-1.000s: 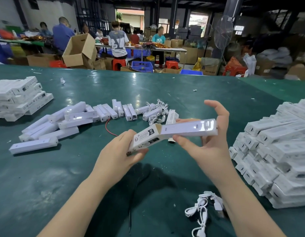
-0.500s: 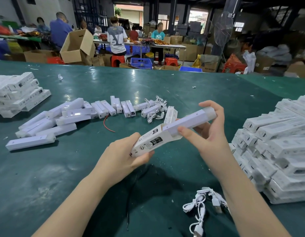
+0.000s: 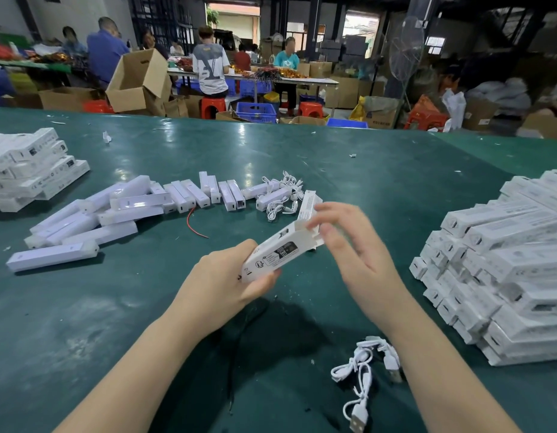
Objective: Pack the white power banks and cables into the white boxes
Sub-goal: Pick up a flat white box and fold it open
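- The left hand [image 3: 230, 278] grips the lower end of a white box [image 3: 278, 250], thumb curled over its printed face, holding it tilted above the desk [image 3: 380, 195].
- The right hand [image 3: 349, 242] is at the box's open upper end, fingers loosely bent around the flaps; motion blur keeps me from telling whether it pinches a flap or only touches it.
- The power bank seems to be inside already, though the box mouth is partly hidden.
- Handling, as I judge it: the box is thin card, light and easily creased, so hold it by the long edges near the closed end and fold the flaps gently. A power bank would be stiff, smooth and heavier, apt to slide out if the open end dips.
- A cable [image 3: 361, 373] lies coiled on the desk just beside the right forearm; soft and springy, best taken by the bundle, not the plug.
- Loose power banks [image 3: 83, 223] and more cables [image 3: 283, 195] lie beyond the hands, well apart from them.
- Boxes [image 3: 505, 260] are stacked at right, near the right arm; a careless sweep of the elbow could topple them. Another pile [image 3: 33, 167] sits far left.
- Bare desk lies between the forearms and ahead on the left, giving room to move.
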Motion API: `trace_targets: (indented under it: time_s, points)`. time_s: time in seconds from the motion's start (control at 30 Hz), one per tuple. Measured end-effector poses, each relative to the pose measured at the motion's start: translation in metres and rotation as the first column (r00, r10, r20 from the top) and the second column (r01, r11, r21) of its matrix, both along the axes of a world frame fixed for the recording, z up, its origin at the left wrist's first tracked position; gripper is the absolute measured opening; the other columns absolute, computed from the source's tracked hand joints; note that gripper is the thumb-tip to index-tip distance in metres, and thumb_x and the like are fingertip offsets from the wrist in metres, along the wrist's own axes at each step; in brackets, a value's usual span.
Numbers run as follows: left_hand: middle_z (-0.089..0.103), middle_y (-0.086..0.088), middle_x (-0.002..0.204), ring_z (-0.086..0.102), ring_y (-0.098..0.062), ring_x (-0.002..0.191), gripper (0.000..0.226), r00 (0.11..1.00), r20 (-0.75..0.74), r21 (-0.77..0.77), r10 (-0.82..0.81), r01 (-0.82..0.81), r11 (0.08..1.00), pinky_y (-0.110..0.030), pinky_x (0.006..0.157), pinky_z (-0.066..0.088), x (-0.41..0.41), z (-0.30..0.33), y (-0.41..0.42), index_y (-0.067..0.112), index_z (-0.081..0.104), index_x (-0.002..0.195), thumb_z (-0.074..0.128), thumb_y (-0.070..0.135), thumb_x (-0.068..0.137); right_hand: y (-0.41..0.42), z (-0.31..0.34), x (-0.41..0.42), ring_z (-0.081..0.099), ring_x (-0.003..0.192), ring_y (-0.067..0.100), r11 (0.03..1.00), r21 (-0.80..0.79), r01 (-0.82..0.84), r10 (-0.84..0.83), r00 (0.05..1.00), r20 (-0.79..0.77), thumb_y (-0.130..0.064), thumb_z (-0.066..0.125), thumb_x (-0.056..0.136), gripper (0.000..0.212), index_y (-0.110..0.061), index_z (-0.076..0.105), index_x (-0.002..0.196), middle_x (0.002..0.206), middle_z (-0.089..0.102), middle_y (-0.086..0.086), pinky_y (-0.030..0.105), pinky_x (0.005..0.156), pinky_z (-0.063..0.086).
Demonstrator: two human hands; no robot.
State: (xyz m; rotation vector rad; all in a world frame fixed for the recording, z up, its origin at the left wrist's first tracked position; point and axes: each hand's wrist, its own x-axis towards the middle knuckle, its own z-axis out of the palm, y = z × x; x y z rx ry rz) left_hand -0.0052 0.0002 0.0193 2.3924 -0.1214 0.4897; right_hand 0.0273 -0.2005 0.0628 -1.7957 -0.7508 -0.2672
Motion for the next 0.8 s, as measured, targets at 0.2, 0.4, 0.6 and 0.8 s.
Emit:
trace_targets:
  time_s: [0.2, 0.4, 0.6, 0.8]
  points:
    - [0.056, 0.013, 0.068, 0.047, -0.014, 0.057, 0.038, 1.0, 0.003, -0.009, 0.023, -0.023, 1.0, -0.032, 0.053, 0.041, 0.001, -0.001, -0.002, 0.025, 0.042, 0.073, 0.047, 0.062, 0.072, -0.005, 0.005, 0.001, 0.056, 0.114, 0.004, 0.999, 0.012, -0.032, 0.033, 0.996, -0.088, -0.022, 0.055, 0.097, 0.015, -0.029, 0.064, 0.106, 0.119, 0.061, -0.009, 0.016, 0.098, 0.041]
    - [0.055, 0.006, 0.063, 0.046, -0.018, 0.055, 0.042, 0.993, 0.009, -0.069, 0.115, -0.114, 0.991, -0.03, 0.05, 0.037, 0.003, 0.003, 0.003, 0.021, 0.046, 0.078, 0.049, 0.063, 0.076, -0.044, 0.023, -0.01, 0.059, 0.089, -0.004, 0.631, -0.758, -0.165, -0.026, 0.972, -0.233, -0.011, 0.066, 0.078, 0.025, -0.034, 0.073, 0.087, 0.091, 0.065, -0.015, 0.024, 0.086, 0.049]
    - [0.054, 0.007, 0.062, 0.045, -0.017, 0.054, 0.042, 0.995, -0.008, -0.035, 0.095, -0.096, 0.995, -0.03, 0.05, 0.037, 0.003, 0.002, 0.002, 0.023, 0.041, 0.075, 0.05, 0.064, 0.078, -0.04, 0.001, -0.033, 0.037, 0.098, 0.0, 0.366, -0.915, -0.17, -0.029, 0.981, -0.194, -0.033, 0.067, 0.082, 0.009, -0.04, 0.065, 0.086, 0.096, 0.044, -0.014, 0.026, 0.09, 0.042]
    - [0.054, 0.01, 0.06, 0.045, -0.017, 0.053, 0.045, 0.994, -0.041, -0.048, 0.099, -0.101, 0.994, -0.03, 0.051, 0.038, 0.002, 0.002, 0.0, 0.022, 0.043, 0.075, 0.047, 0.067, 0.072, -0.034, 0.012, -0.022, 0.054, 0.067, 0.0, 0.826, -0.558, -0.081, -0.015, 0.986, -0.166, -0.042, 0.063, 0.087, 0.018, -0.026, 0.064, 0.079, 0.077, 0.065, -0.015, 0.016, 0.065, 0.042]
